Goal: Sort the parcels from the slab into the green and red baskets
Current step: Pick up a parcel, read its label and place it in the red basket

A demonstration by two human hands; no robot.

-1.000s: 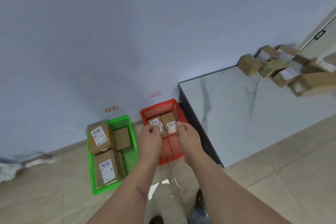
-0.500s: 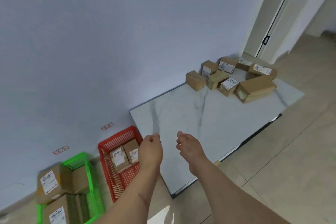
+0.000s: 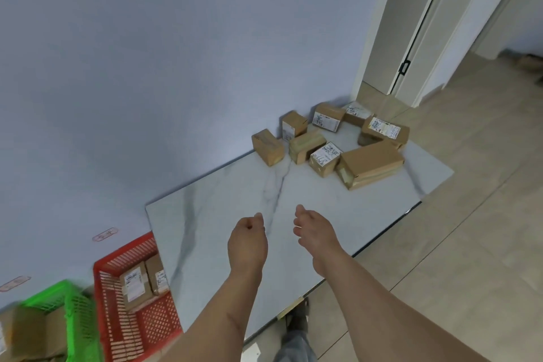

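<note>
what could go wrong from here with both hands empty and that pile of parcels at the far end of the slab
The parcels lie jumbled, some leaning on each other, so pulling one may tip its neighbours. The large flat box sits near the slab edge and might get knocked to the floor. The left hand and right hand face a long reach.

Person, seen from the head camera downward.
Left hand (image 3: 247, 239): bare, no ring, watch or glove visible.
Right hand (image 3: 316, 232): bare, likewise unadorned.
Left forearm (image 3: 217, 329): bare to the frame edge, no sleeve in view; a short linear mark on the upper side near the middle.
Right forearm (image 3: 390, 317): bare to the frame edge, no sleeve in view.
Trouser leg (image 3: 295, 348): grey-blue, denim-like fabric, partly seen between the arms.
Shoe (image 3: 297, 317): dark, grey-black, blurred; details unclear.
</note>
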